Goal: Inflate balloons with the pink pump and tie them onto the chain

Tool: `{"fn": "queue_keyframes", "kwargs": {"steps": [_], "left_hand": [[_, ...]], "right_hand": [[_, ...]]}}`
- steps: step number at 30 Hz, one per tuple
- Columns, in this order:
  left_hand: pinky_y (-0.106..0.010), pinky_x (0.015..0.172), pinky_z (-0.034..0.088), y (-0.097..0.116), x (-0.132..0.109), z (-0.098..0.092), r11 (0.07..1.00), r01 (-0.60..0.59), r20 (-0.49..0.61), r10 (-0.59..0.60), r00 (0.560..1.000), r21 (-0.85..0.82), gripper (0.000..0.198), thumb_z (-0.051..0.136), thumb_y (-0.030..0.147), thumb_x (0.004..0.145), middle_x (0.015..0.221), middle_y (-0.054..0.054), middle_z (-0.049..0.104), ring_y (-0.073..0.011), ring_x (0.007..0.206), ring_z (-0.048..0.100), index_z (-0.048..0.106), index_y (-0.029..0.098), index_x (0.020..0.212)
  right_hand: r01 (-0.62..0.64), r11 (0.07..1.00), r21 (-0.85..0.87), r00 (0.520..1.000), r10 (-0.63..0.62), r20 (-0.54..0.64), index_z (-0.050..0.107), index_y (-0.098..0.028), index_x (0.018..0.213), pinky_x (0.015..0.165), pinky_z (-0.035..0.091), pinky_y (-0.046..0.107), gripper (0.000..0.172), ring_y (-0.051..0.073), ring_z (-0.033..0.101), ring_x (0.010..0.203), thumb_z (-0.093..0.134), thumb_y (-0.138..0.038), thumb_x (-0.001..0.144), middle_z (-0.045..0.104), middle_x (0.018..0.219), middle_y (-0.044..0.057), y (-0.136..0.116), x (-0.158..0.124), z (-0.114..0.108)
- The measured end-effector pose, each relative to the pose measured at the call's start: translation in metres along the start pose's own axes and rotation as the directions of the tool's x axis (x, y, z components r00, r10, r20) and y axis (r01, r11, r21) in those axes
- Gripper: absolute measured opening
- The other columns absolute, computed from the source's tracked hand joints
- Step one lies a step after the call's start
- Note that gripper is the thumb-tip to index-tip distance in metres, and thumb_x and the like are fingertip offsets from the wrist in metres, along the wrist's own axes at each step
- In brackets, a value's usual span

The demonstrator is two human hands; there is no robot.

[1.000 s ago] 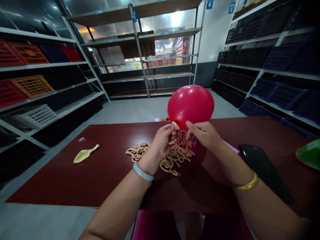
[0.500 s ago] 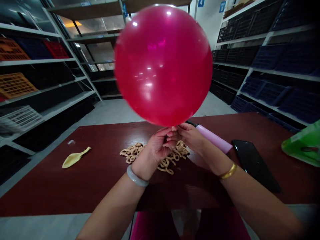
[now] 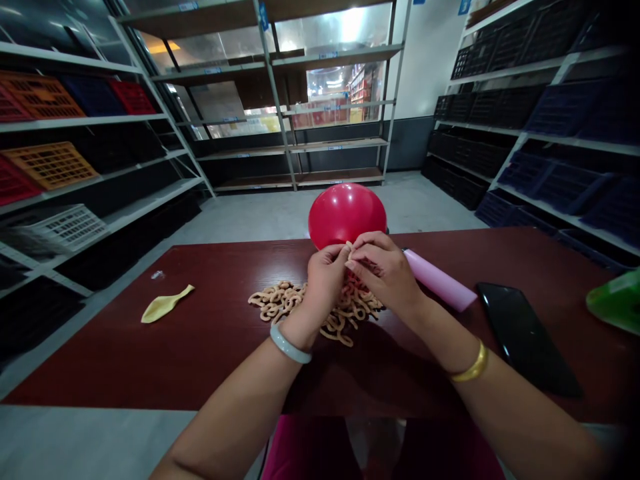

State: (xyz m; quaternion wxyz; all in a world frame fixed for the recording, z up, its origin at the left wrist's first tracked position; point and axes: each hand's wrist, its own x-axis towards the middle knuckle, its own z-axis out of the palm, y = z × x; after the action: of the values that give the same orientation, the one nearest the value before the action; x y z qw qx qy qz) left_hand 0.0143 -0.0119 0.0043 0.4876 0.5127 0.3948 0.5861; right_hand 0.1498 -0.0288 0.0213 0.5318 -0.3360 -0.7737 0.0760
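A red balloon (image 3: 347,215), rounded and much smaller than half a second ago, sits just beyond my fingertips above the table's far edge. My left hand (image 3: 325,277) pinches at its near end, around a small pale bit between the fingers. My right hand (image 3: 383,267) meets it there, thumb and fingers closed at the same spot; what they hold is too small to make out. Beneath and behind my hands lies a pile of tan, curled pieces (image 3: 280,300). A flat yellow balloon (image 3: 165,305) rests on the table at the left.
On the brown table (image 3: 225,373) are a pink cylinder (image 3: 443,280) and a black phone-like slab (image 3: 525,337) at the right. A green object (image 3: 617,300) stands at the right edge. A clear scrap (image 3: 157,275) lies at the left. Shelves with crates surround the table.
The red balloon has shrunk greatly and sits lower in view, uncovering the back shelves. Both hands remain together at its near end, with the fingers shifted. The view has turned slightly left.
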Motion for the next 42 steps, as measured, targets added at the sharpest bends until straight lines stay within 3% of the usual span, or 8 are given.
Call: {"fn": "queue_keyframes", "kwargs": {"steps": [3,7,13,21,29,34,42], "left_hand": [[-0.023,0.067,0.045,0.002,-0.003,0.003,0.997,-0.045,-0.009,0.045,0.999,0.066,0.016,0.071,0.031,0.075,0.079,-0.004,0.070,-0.0151,0.073,0.058,0.075,0.016,0.079],[-0.024,0.066,0.044,0.004,-0.003,0.002,0.994,-0.039,-0.051,0.045,0.998,0.102,0.016,0.069,0.032,0.076,0.074,-0.004,0.070,-0.0151,0.069,0.058,0.075,0.017,0.077],[-0.022,0.061,0.040,-0.001,-0.007,0.002,0.960,-0.155,0.004,0.159,0.987,0.232,0.023,0.062,0.036,0.084,0.065,-0.001,0.064,-0.0136,0.062,0.053,0.074,0.018,0.075],[-0.028,0.078,0.043,0.004,-0.011,0.001,0.872,-0.278,0.078,0.270,0.960,0.403,0.017,0.061,0.030,0.085,0.083,-0.005,0.071,-0.0194,0.078,0.058,0.076,0.023,0.085],[-0.028,0.079,0.043,-0.002,-0.008,0.001,0.879,-0.310,0.110,0.290,0.951,0.363,0.019,0.059,0.031,0.088,0.082,-0.005,0.071,-0.0186,0.078,0.060,0.076,0.022,0.087],[-0.028,0.076,0.046,-0.004,-0.003,-0.001,0.840,-0.360,0.182,0.312,0.932,0.405,0.021,0.056,0.030,0.089,0.085,-0.005,0.071,-0.0174,0.078,0.062,0.074,0.019,0.093],[-0.024,0.069,0.044,0.000,-0.005,-0.002,0.831,-0.367,0.201,0.309,0.930,0.418,0.021,0.056,0.030,0.089,0.078,-0.004,0.069,-0.0144,0.072,0.059,0.071,0.016,0.085]], "right_hand": [[-0.021,0.997,0.070,0.999,0.019,0.025,0.067,-0.022,0.085,0.088,0.049,0.035,0.015,0.019,0.061,0.095,0.055,-0.028,0.090,0.064,0.096,0.007,0.001,0.001,-0.002],[-0.029,0.995,0.093,0.999,0.026,0.039,0.068,-0.023,0.091,0.088,0.049,0.036,0.015,0.018,0.062,0.096,0.054,-0.027,0.090,0.067,0.099,0.006,0.005,0.001,-0.003],[-0.242,0.948,0.205,0.966,0.255,-0.036,0.064,-0.024,0.087,0.078,0.051,0.033,0.005,0.017,0.063,0.081,0.064,-0.027,0.083,0.066,0.086,0.002,0.010,-0.004,0.000],[-0.380,0.896,0.227,0.919,0.394,-0.018,0.068,-0.021,0.080,0.072,0.051,0.033,0.011,0.018,0.063,0.078,0.073,-0.028,0.074,0.067,0.083,0.004,0.014,0.001,-0.007],[-0.480,0.844,0.237,0.875,0.479,0.065,0.067,-0.019,0.078,0.063,0.048,0.030,0.018,0.016,0.060,0.068,0.069,-0.037,0.076,0.067,0.074,0.003,0.014,0.003,-0.011],[-0.432,0.881,0.192,0.900,0.436,0.028,0.065,-0.020,0.081,0.065,0.046,0.030,0.016,0.016,0.059,0.071,0.064,-0.036,0.081,0.066,0.077,0.003,0.017,0.002,-0.011],[-0.172,0.985,-0.015,0.984,0.171,-0.045,0.062,-0.021,0.076,0.072,0.045,0.030,0.008,0.016,0.057,0.077,0.061,-0.021,0.084,0.062,0.080,0.002,0.012,0.003,-0.014]]}}
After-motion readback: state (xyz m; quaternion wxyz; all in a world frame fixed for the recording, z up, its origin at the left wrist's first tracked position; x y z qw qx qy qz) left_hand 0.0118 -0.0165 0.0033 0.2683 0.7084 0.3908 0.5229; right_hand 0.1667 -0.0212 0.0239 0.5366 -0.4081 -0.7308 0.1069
